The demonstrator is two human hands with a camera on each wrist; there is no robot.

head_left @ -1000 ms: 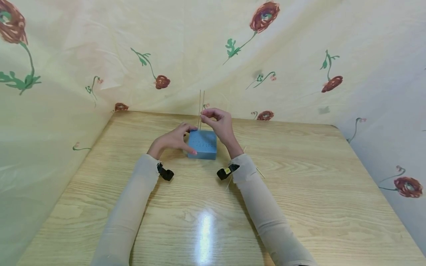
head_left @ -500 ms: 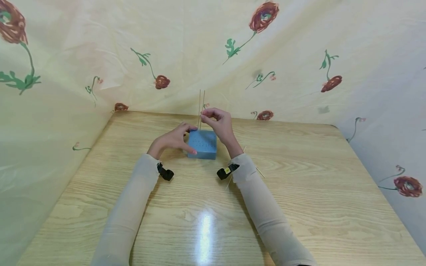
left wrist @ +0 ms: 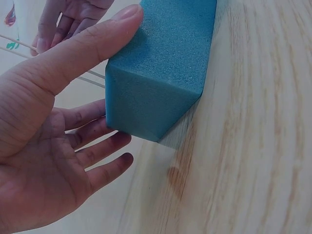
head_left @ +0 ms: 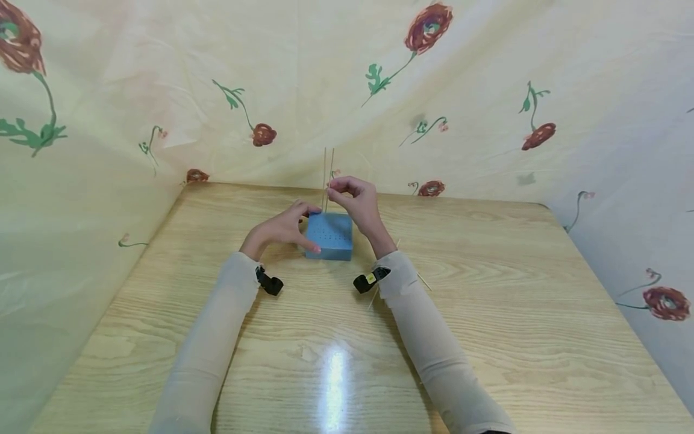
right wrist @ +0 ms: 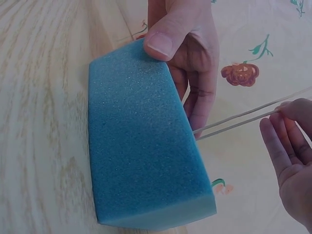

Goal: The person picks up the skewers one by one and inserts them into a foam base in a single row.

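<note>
Foam block (right wrist: 139, 141) is braced between the left hand's (head_left: 282, 227) thumb and fingers, seemingly for steadiness, while one upright stick (right wrist: 239, 125) is pinched by the right hand (head_left: 362, 202).

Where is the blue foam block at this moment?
In the head view, the blue foam block lies slightly left of centre on the wooden table, its left end held by the left hand.

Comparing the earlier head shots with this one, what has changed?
Very little: the tops of the two upright wooden sticks look slightly farther apart, as if one or both had tilted a touch. Nothing was newly taken hold of or let go. The right hand still pinches one stick, the left hand still holds the blue foam block, and the block stayed put.
</note>
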